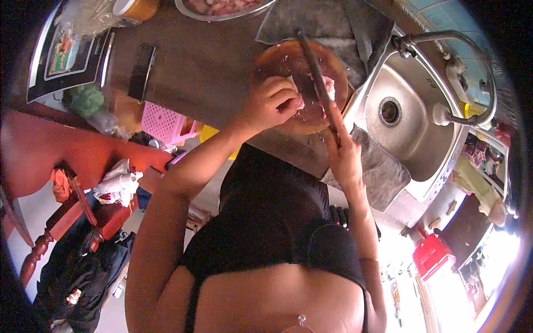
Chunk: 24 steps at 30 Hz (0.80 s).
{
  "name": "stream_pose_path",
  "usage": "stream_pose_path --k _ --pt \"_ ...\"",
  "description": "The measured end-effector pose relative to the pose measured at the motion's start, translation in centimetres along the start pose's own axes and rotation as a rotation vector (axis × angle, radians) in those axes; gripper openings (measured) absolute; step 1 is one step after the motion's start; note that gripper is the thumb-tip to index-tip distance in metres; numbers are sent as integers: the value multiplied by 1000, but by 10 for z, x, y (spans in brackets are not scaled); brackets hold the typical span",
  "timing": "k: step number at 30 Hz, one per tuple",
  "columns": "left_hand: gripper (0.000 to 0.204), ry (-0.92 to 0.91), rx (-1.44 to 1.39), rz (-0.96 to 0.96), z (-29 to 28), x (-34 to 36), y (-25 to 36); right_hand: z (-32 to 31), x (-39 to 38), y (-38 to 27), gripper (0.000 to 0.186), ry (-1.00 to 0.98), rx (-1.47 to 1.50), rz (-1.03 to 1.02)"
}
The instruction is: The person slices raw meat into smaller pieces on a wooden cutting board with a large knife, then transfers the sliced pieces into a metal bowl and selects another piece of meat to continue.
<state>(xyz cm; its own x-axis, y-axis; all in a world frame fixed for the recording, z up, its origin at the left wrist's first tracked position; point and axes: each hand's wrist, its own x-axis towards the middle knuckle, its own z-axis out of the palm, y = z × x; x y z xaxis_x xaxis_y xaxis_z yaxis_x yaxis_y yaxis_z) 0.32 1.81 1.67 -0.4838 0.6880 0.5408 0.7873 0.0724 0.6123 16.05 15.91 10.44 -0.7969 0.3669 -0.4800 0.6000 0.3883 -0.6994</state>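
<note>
A round brown cutting board (271,55) lies on the dark counter before me. My right hand (344,155) grips a knife (312,61) by its handle, forefinger stretched along it. The long, narrow blade slants across the board, its tip toward the far edge. Just right of the blade is a small piece of pink and white meat (330,87). My left hand (272,105) is curled over the board's left part, left of the blade. Its fingers pinch a pale pink piece of meat (300,103), mostly hidden by them.
A metal bowl (222,18) of cut meat stands at the far edge. Right of the board are a steel sink (413,83) with a curved faucet (472,36) and grey cloths (383,166). A black phone-like slab (142,72) and a cooktop (72,61) lie left.
</note>
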Motion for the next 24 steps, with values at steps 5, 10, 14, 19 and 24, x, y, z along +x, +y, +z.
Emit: stream_pose_path --k 5,10,14,19,24 --pt "22 24 -24 -25 -7 -2 2 10 -12 0 58 167 40 -213" --pt "26 19 96 10 -1 -11 -1 24 -44 4 55 52 -117 -105" --pt "26 10 66 1 0 -14 -3 31 -61 20 52 79 -230 -88" --pt "20 50 58 -9 0 -9 2 26 -57 12 52 48 -205 -87" --pt "21 49 26 4 -2 -5 -2 20 -54 7 49 231 43 -165"
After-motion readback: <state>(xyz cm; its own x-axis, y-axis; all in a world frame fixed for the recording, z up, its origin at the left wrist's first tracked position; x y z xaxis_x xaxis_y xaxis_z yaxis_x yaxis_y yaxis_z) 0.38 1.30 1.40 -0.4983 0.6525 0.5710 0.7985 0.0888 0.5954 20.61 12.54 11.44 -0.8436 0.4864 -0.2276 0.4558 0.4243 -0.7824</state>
